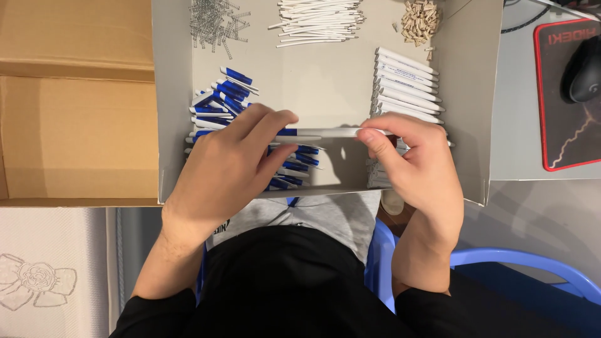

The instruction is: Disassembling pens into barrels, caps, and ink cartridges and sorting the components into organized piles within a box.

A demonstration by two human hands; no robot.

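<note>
A white pen [325,133] is pinched level between the left hand [235,159] and right hand [410,159], both closed on its ends, over the grey tray [325,87]. It is judged light, stiff and slippery, best gripped at the ends. Blue caps [219,103] lie at nine o'clock.

Blue plastic chair [501,263], grey desk [513,125]

A plain brown cardboard box [78,100] lies at left, touching a shallow grey tray-like box [172,94].
</note>
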